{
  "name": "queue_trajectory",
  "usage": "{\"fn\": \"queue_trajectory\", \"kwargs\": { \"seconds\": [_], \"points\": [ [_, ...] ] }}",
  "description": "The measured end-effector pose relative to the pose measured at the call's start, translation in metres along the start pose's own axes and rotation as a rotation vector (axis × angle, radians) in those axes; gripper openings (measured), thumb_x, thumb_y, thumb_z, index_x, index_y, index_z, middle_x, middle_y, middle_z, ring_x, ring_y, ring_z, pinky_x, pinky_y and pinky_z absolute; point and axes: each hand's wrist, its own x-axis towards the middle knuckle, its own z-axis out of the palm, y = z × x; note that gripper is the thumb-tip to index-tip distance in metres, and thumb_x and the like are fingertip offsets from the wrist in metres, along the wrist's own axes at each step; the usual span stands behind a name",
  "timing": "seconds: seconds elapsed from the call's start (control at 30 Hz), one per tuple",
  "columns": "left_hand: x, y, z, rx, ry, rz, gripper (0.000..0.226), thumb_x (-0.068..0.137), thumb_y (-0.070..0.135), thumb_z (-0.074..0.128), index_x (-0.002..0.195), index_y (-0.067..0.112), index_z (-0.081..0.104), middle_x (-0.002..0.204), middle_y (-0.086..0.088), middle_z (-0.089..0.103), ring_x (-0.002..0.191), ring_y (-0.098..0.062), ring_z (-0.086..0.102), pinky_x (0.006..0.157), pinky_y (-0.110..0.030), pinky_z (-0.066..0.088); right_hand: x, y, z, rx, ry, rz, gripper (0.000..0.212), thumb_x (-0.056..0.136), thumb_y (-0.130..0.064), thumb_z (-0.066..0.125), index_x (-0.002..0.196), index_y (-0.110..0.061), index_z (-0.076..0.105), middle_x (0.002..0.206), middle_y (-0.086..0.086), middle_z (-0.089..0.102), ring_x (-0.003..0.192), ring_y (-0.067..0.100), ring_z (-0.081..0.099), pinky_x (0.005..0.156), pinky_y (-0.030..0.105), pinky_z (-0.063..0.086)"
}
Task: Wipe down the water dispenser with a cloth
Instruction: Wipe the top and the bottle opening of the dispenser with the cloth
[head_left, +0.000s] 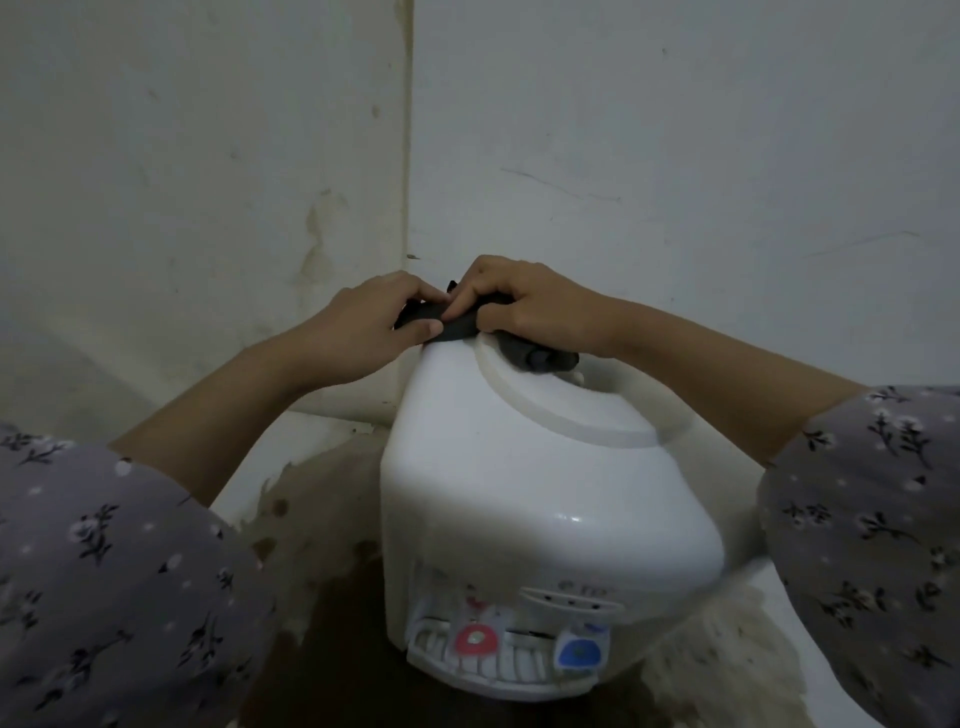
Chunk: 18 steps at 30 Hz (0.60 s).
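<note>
Dark cloth (460, 326) at dispenser (519, 467) rear edge, left hand (371, 322), right hand (527, 304) pinching it, walls (675, 156) close behind

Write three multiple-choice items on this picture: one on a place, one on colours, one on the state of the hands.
1. Where is the dark cloth?
A. Draped over the taps
B. At the top rear edge of the white water dispenser
C. On the floor

2. What colours are the two taps at the front?
A. Green and yellow
B. Both white
C. One red tap, one blue tap

3. What are the hands doing?
A. Both grip the cloth: left hand and right hand
B. Only one hand touches the cloth
C. Both hang free at the sides

Answers:
1 B, the cloth lies bunched on the dispenser's top at the back, far from the taps.
2 C, one tap shows red and the other blue.
3 A, fingers of both hands curl round the cloth.
</note>
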Motion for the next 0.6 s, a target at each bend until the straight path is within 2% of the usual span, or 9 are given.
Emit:
{"fn": "queue_trajectory", "kwargs": {
  "seconds": [0.17,0.37,0.43,0.5,0.6],
  "points": [
    [-0.031,0.001,0.003,-0.079,0.029,0.010,0.028,0.094,0.028,0.051,0.121,0.028,0.052,0.118,0.014,0.050,0.110,-0.009,0.049,0.089,-0.023,0.035,-0.025,-0.014,0.015,-0.036,0.009,-0.046,0.030,0.087,-0.007,0.049,0.102,-0.025,0.068,0.117,-0.007,0.054,0.104,0.008,0.053,0.093,0.021,0.039],
    [-0.065,0.010,0.004,-0.089,0.055,0.091,0.027,0.092,0.024,0.054,0.119,0.025,0.053,0.120,0.011,0.053,0.111,-0.010,0.050,0.097,-0.032,0.039,-0.060,-0.031,0.030,-0.255,0.018,-0.126,0.030,0.088,-0.011,0.051,0.114,-0.019,0.062,0.121,-0.002,0.051,0.103,0.011,0.050,0.092,0.021,0.036],
    [-0.078,0.014,0.006,-0.083,0.079,0.131,0.026,0.092,0.022,0.054,0.119,0.024,0.053,0.122,0.010,0.053,0.111,-0.010,0.050,0.097,-0.031,0.039,-0.072,-0.034,0.040,-0.263,0.048,-0.152,0.032,0.086,-0.015,0.050,0.116,-0.018,0.062,0.121,-0.001,0.051,0.105,0.012,0.050,0.093,0.023,0.037],
    [-0.090,0.017,0.008,-0.070,0.101,0.170,0.027,0.092,0.022,0.054,0.119,0.024,0.053,0.122,0.009,0.053,0.111,-0.009,0.049,0.095,-0.028,0.038,-0.083,-0.036,0.050,-0.257,0.092,-0.184,0.040,0.080,-0.020,0.046,0.116,-0.017,0.062,0.121,0.000,0.051,0.107,0.009,0.049,0.093,0.019,0.037],
    [-0.105,0.019,0.011,-0.045,0.143,0.209,0.028,0.092,0.022,0.055,0.120,0.021,0.054,0.122,0.007,0.055,0.111,-0.010,0.050,0.093,-0.025,0.039,-0.096,-0.038,0.063,-0.241,0.168,-0.221,0.042,0.077,-0.018,0.047,0.116,-0.014,0.063,0.122,-0.001,0.052,0.110,0.005,0.046,0.095,0.020,0.038]
  ]
}}
